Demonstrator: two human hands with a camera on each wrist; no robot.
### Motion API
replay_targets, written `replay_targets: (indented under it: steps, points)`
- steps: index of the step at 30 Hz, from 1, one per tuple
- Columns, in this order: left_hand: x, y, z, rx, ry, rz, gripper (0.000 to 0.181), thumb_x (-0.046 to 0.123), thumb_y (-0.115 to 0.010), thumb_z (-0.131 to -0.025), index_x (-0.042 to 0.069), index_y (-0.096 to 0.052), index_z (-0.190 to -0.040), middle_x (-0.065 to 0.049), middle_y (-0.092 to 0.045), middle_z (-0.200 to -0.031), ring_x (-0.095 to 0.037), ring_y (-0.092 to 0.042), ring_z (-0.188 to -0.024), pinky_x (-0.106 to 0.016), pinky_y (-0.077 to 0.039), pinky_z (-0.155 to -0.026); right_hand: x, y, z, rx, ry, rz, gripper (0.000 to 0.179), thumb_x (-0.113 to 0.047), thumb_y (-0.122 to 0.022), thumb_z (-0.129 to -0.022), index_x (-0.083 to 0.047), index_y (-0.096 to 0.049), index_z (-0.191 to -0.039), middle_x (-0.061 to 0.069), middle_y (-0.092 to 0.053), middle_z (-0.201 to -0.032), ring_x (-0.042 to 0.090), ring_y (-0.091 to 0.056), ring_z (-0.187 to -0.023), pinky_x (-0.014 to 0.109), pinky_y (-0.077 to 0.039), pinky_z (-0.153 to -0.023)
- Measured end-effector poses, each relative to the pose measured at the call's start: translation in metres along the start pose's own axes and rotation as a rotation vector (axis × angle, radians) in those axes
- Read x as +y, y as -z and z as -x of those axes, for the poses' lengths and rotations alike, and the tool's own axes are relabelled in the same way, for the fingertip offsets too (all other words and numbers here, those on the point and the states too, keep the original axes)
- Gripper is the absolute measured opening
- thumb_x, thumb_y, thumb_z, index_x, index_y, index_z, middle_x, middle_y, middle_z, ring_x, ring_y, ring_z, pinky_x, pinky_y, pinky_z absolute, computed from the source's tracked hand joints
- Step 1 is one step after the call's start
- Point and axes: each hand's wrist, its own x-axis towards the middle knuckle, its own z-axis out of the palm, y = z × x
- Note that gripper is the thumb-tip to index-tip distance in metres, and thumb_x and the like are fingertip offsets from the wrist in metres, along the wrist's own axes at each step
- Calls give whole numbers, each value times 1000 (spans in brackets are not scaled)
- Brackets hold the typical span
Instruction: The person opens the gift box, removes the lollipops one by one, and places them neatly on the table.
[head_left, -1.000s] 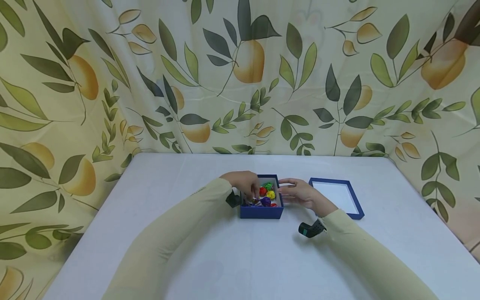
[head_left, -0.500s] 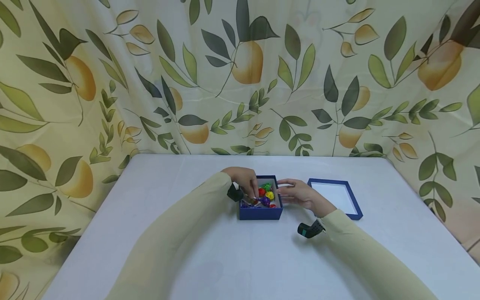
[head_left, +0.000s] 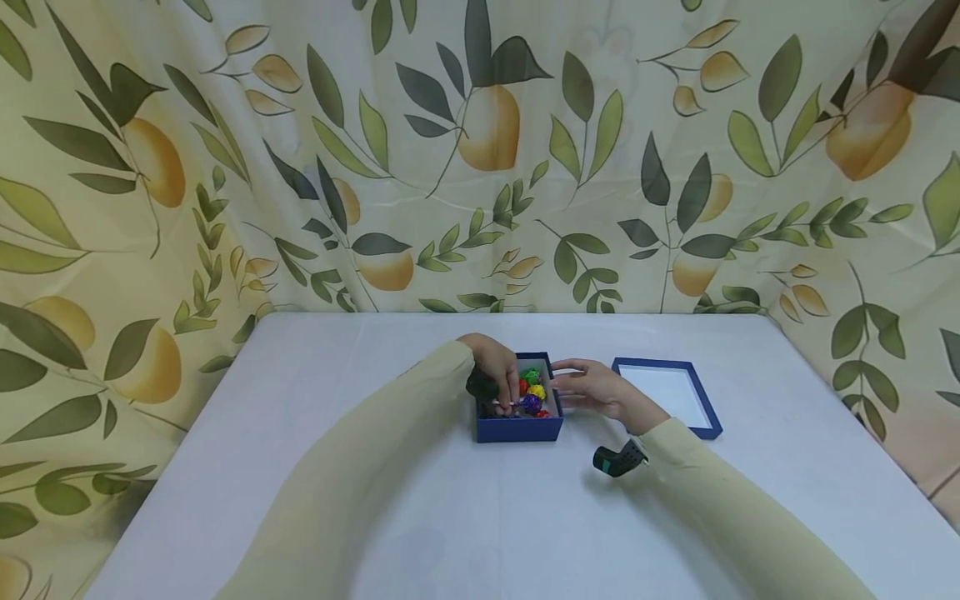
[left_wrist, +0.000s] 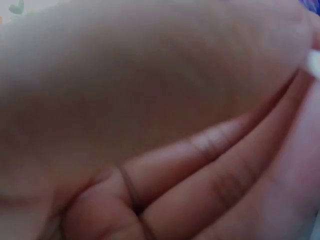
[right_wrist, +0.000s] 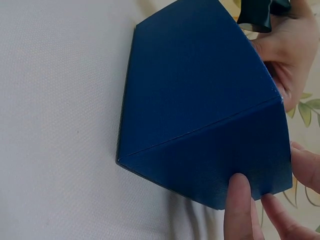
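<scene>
A dark blue box (head_left: 520, 429) stands on the white table with several brightly wrapped lollipops inside, among them a purple one (head_left: 532, 404), a yellow one (head_left: 537, 391) and a green one (head_left: 530, 377). My left hand (head_left: 497, 371) reaches down into the box from the left, thumb and fingers pinching a thin white stick (left_wrist: 313, 63) of a lollipop. A bit of purple wrapper shows at the corner of the left wrist view. My right hand (head_left: 600, 390) rests its extended fingertips against the box's right side, as the fingers (right_wrist: 239, 200) in the right wrist view show.
The box's lid (head_left: 667, 392), white inside with a blue rim, lies on the table to the right, partly behind my right forearm. A black wrist camera (head_left: 619, 459) hangs below my right wrist. A leaf-and-fruit patterned curtain (head_left: 495, 208) borders the table's back edge.
My left hand has shifted slightly right and towards me within the box, and a white stick now shows at its fingertips. The right hand stays at the box's side.
</scene>
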Motion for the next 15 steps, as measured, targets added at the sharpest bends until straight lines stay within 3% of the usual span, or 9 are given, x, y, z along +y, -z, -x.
replay_targets:
  steps: [4, 11, 15]
  points:
    - [0, -2, -2, -14, 26, 61, 21, 2, -58, -90, -5, -64, -109, -1, -70, -75, -7, -66, -66, -22, -54, -82, 0, 0, -2, -8, 0, 3, 59, -14, -55, -94, 1, -28, -144, 29, -36, -142, 26, -56, -112, 43, -45, -102]
    - [-3, -2, -4, -6, -44, 64, 24, 1, -56, -91, -5, -63, -113, 2, -71, -75, -7, -67, -69, -19, -48, -90, 0, 1, -1, -18, 13, 5, 59, -14, -56, -93, 1, -29, -143, 28, -40, -140, 19, -59, -103, 41, -46, -100]
    - [-5, -3, -1, 12, -75, 89, 23, -1, -55, -91, -7, -63, -112, 6, -69, -71, -5, -66, -68, -18, -48, -87, 1, 2, -2, -23, 18, 1, 60, -13, -57, -93, 1, -29, -143, 27, -41, -139, 19, -60, -102, 41, -46, -100]
